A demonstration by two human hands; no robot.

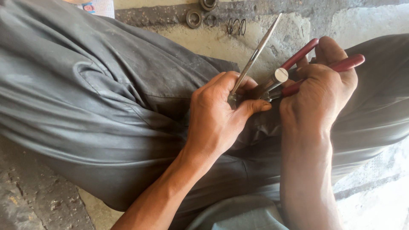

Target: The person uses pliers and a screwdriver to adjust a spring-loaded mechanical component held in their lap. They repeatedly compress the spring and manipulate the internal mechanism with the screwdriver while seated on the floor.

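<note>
Red-handled pliers (306,68) sit gripped in the right hand (319,91); the left hand (219,113) closes its fingers around a thin metal rod (255,55), over grey trousers (85,93).

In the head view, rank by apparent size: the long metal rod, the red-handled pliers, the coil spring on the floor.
1. Red-handled pliers and long metal rod: similar length, too close to rank.
2. Coil spring: clearly smallest, though farther from the camera.
</note>
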